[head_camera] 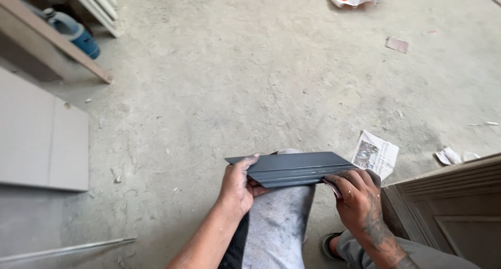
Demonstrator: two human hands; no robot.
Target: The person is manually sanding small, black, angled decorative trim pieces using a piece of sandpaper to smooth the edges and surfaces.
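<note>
While the left hand (pixel 237 185) clasps one end of a dark grey moulding strip (pixel 292 169) and the right hand (pixel 357 196) grips the other, the strip rests across the person's knee above the concrete floor (pixel 235 76).

one head-worn view looks steeply down and forward, close over the hands at the lower middle of the frame. the concrete floor (pixel 250 76) runs away toward the top edge.
</note>
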